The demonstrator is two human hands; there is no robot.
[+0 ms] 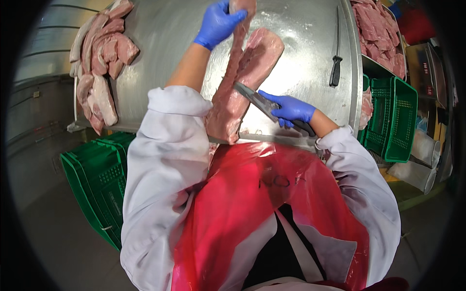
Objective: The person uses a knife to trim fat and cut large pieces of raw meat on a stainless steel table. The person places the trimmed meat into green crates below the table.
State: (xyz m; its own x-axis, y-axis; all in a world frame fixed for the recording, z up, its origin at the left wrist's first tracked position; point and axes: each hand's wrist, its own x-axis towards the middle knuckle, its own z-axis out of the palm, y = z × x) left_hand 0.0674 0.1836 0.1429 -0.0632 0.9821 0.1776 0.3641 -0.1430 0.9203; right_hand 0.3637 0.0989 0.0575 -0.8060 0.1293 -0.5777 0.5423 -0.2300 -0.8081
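A long piece of raw pale-pink meat [262, 56] lies on the metal table in front of me, its near end close to the table's front edge. My left hand [219, 24], in a blue glove, is closed around the far end of a meat strip [236, 53] that runs along the left side of the piece. My right hand [293, 109], gloved too, grips a knife [256, 99] by its handle. The blade points away and to the left, its tip touching the meat where the strip meets the larger piece. The glove hides part of the handle.
The metal table [167, 34] carries a pile of meat cuts [104, 51] at its left and a black-handled sharpening steel [336, 68] at its right. Beyond the right edge stand a meat-filled tray [377, 36] and green crates [403, 119]. Another green crate [99, 177] stands at lower left.
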